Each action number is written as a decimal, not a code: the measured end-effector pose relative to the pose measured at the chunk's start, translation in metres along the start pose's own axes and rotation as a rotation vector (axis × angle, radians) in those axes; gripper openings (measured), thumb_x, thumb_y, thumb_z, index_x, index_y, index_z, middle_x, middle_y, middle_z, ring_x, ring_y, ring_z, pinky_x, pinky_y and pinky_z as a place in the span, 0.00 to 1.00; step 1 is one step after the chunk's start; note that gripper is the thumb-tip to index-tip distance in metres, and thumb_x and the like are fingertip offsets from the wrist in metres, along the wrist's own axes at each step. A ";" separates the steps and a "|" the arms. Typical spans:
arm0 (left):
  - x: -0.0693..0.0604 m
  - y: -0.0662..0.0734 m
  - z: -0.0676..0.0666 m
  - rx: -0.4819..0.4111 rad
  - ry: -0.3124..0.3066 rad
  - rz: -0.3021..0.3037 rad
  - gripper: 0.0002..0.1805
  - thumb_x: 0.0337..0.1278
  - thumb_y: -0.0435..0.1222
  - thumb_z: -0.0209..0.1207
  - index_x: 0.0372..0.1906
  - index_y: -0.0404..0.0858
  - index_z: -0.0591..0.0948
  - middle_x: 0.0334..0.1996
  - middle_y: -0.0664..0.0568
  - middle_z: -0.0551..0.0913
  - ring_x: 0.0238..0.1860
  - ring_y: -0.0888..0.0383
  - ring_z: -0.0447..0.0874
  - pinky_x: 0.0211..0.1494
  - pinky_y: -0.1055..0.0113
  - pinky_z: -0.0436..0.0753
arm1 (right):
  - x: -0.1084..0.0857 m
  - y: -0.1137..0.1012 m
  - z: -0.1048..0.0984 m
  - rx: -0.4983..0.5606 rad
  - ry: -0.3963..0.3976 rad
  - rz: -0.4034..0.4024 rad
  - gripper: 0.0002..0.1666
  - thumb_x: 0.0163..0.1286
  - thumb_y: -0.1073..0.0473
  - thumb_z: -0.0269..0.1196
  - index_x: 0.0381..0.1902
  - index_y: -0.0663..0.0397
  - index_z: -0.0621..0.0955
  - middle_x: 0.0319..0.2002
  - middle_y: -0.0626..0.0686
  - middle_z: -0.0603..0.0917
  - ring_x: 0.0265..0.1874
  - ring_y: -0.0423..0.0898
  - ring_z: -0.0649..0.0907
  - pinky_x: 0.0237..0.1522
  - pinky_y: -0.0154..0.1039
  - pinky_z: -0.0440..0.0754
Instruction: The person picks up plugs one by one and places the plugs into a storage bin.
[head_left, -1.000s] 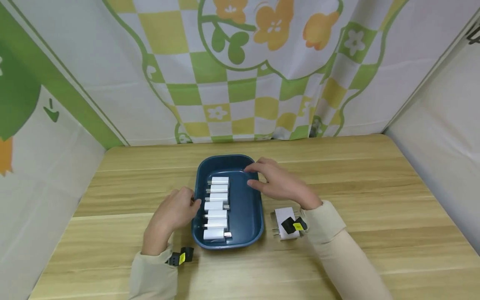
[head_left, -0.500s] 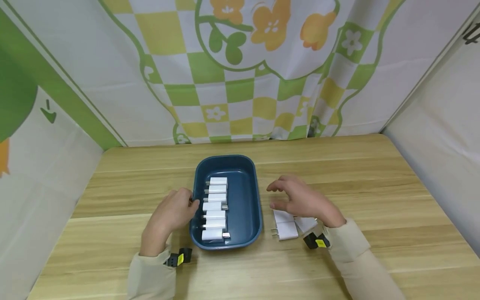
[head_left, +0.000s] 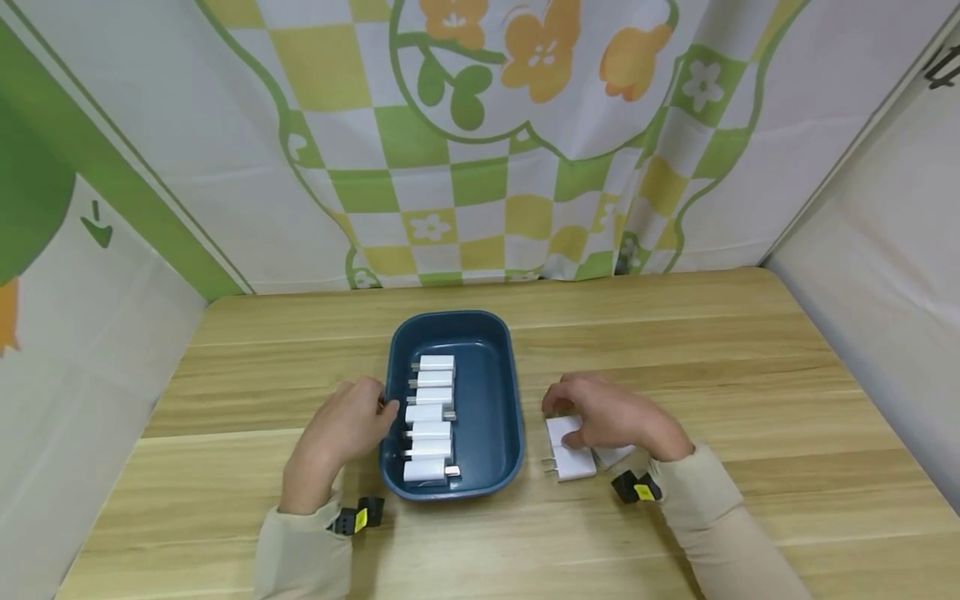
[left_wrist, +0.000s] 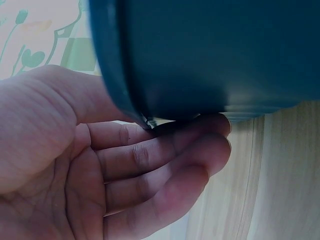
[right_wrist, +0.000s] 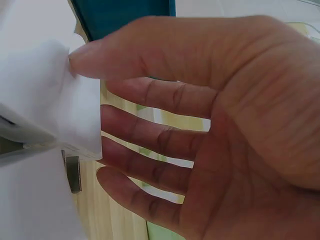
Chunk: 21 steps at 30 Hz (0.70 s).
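Note:
A dark blue tray (head_left: 486,417) holds several white charger plugs (head_left: 429,430) in a column along its left side, most with prongs pointing left. My left hand (head_left: 330,442) grips the tray's left rim; in the left wrist view its thumb goes behind the tray wall (left_wrist: 200,55) and its fingers curl beneath. Right of the tray, my right hand (head_left: 618,417) has its thumb and fingertips at opposite sides of a white charger plug (head_left: 557,427), pinching it. In the right wrist view the thumb lies on that charger's edge (right_wrist: 84,115).
Another white charger (head_left: 576,465) lies against the pinched one, its prongs toward the tray. One more charger (head_left: 613,456) sits partly under the right hand. The wooden table (head_left: 480,550) ends at a patterned curtain (head_left: 480,183) behind, with white fabric at both sides.
My right hand has moved from over the tray's right side to the loose chargers on the right, and its fingers have closed round one. The left hand stays on the rim.

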<state>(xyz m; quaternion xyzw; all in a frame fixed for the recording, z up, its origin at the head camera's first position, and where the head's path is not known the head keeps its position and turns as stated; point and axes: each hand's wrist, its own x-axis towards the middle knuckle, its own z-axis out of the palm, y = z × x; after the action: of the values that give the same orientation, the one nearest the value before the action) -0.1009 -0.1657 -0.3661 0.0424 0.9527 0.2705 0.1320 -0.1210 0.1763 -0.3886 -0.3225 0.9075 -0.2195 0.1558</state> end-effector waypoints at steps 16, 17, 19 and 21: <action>-0.001 0.001 0.000 0.002 -0.002 -0.005 0.12 0.71 0.34 0.56 0.30 0.33 0.79 0.16 0.49 0.74 0.16 0.57 0.70 0.21 0.66 0.68 | 0.001 -0.001 0.000 0.005 0.041 0.060 0.19 0.56 0.67 0.76 0.45 0.54 0.84 0.44 0.48 0.83 0.43 0.46 0.81 0.49 0.46 0.79; -0.001 0.001 0.000 0.001 -0.003 -0.005 0.12 0.71 0.34 0.56 0.30 0.33 0.79 0.16 0.49 0.74 0.16 0.57 0.70 0.21 0.66 0.68 | 0.002 0.000 0.000 0.006 0.049 0.065 0.18 0.56 0.68 0.75 0.44 0.54 0.84 0.43 0.48 0.83 0.43 0.46 0.81 0.49 0.46 0.79; -0.001 0.001 0.000 0.000 -0.003 -0.005 0.11 0.71 0.34 0.56 0.31 0.33 0.79 0.16 0.49 0.74 0.16 0.57 0.70 0.21 0.66 0.68 | 0.001 0.002 0.000 0.007 0.066 0.072 0.17 0.56 0.67 0.75 0.44 0.55 0.83 0.43 0.49 0.83 0.42 0.46 0.80 0.49 0.46 0.79; 0.000 0.001 0.001 -0.001 -0.004 -0.007 0.11 0.71 0.34 0.56 0.32 0.32 0.79 0.17 0.49 0.74 0.16 0.56 0.70 0.21 0.65 0.68 | 0.001 0.004 0.000 0.012 0.080 0.078 0.17 0.57 0.67 0.75 0.44 0.56 0.83 0.42 0.50 0.84 0.42 0.47 0.81 0.48 0.47 0.80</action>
<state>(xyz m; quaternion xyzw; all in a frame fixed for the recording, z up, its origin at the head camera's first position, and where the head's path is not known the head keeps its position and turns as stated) -0.1003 -0.1647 -0.3659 0.0397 0.9523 0.2707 0.1349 -0.1241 0.1786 -0.3911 -0.2769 0.9236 -0.2313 0.1295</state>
